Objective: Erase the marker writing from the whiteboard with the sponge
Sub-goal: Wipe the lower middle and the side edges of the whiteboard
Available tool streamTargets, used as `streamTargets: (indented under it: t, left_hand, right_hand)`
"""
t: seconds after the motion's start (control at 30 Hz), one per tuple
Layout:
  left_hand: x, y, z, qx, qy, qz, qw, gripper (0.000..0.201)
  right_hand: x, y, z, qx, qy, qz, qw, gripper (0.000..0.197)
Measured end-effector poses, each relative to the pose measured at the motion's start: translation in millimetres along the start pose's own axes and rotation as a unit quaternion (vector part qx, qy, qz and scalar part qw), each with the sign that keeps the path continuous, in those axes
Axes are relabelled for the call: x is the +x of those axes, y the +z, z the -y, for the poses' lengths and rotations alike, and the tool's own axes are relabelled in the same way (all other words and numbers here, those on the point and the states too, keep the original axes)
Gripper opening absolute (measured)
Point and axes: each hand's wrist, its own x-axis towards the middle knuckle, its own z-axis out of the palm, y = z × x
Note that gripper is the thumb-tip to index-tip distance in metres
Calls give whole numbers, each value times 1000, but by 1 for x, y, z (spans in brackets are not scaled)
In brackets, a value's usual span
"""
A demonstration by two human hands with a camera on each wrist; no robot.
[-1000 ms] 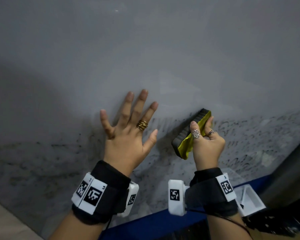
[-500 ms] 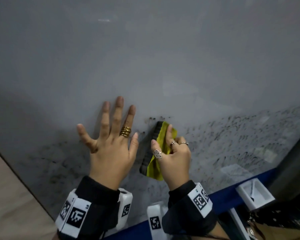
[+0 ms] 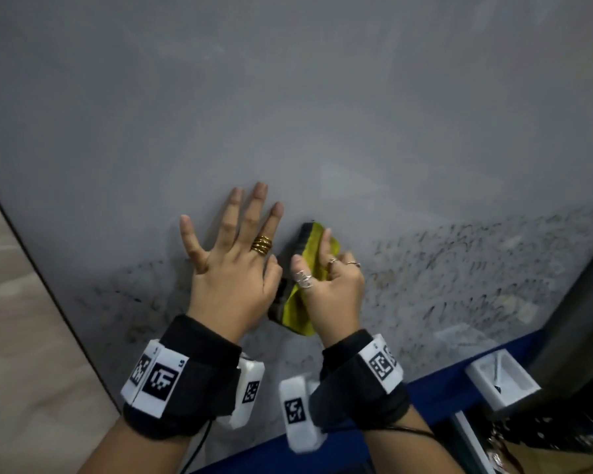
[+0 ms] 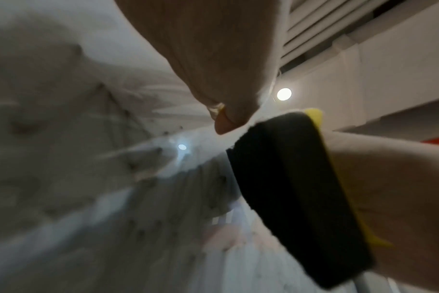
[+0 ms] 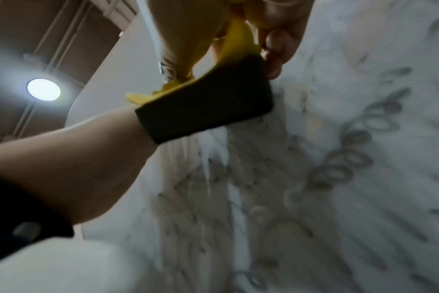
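Observation:
A large whiteboard (image 3: 288, 97) fills the head view; its upper part is wiped grey-white, its lower band carries smeared black marker writing (image 3: 459, 268). My right hand (image 3: 326, 282) grips a sponge (image 3: 308, 268) with a yellow back and black face, pressed against the board right beside my left hand. The left hand (image 3: 233, 261) lies flat on the board with fingers spread. In the left wrist view the sponge's (image 4: 296, 194) black edge shows close up. The right wrist view shows the sponge (image 5: 206, 103) held over looped scribbles (image 5: 348, 150).
A blue ledge (image 3: 425, 388) runs along the board's bottom edge, with a white holder (image 3: 500, 378) on it at the right. The board's dark left edge (image 3: 42, 278) borders a beige floor. A dark post stands at the far right.
My right hand has swept the sponge leftward across the writing until it sits against the left hand. The writing under that path is fainter. The left hand stayed flat on the board.

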Motion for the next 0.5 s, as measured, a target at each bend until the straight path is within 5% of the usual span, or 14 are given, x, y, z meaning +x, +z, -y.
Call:
streamTargets:
  t: [0.13,0.3,0.5]
  left_hand:
    - [-6,-1,12,21,15,12,1000,70]
    - [-7,-4,16,17,22,21,999,68]
    - [-27,-16,45,-1,-71,1,997,68]
  right_hand:
    - [0,-9,1,-78,-37,18,996,70]
    - [34,-37,-14,-45,37,-76,995,59]
    - [-25,36,16,-50,-79,14,995,78]
